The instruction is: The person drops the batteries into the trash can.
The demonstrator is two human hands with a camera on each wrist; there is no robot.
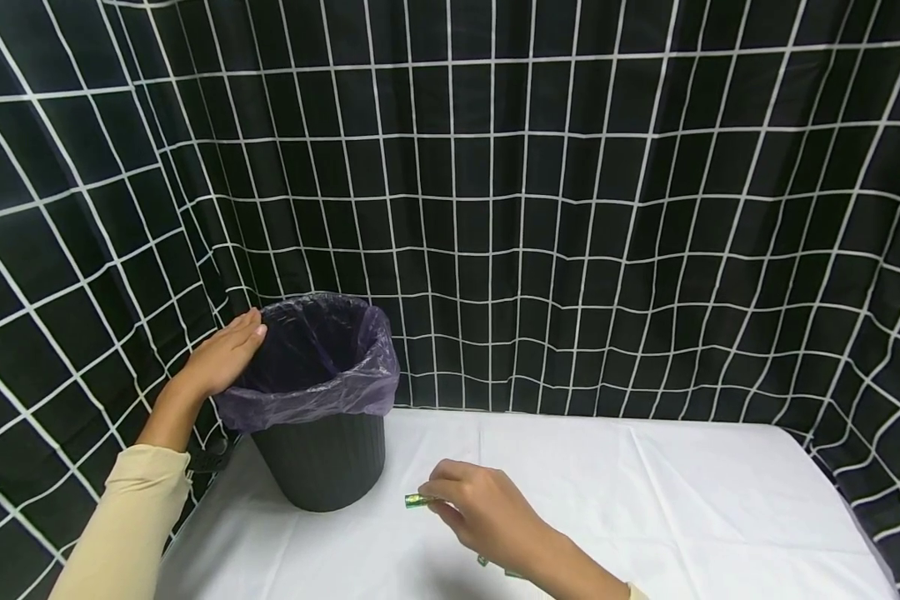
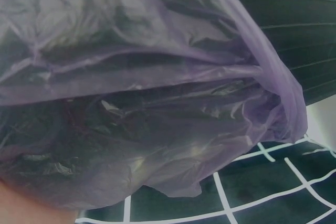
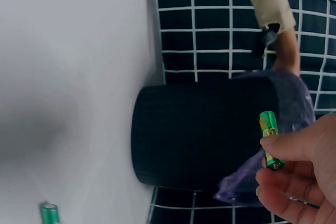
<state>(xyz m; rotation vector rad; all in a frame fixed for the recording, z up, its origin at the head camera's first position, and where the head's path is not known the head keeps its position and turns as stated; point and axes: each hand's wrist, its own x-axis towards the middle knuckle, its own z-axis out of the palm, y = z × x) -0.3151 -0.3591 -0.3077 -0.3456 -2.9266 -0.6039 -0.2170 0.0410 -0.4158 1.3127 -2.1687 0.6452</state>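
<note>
A green battery [image 1: 416, 501] is pinched between the thumb and fingers of my right hand [image 1: 487, 512], above the white table. The right wrist view shows the same battery [image 3: 269, 124] with its green and yellow wrapper. My left hand [image 1: 228, 350] lies with straight fingers against the left rim of a black trash bin [image 1: 326, 458]. A translucent purple bag [image 1: 345, 392] lines this bin and folds over its rim; it fills much of the left wrist view. Beneath my right hand, more green batteries [image 1: 483, 560] lie on the table, partly hidden.
White cloth covers the table [image 1: 645, 492], and the bin stands at its left side. Black curtains [image 1: 540, 208] with a white grid hang behind and at both sides. In the right wrist view, a green battery [image 3: 50, 213] lies on the cloth.
</note>
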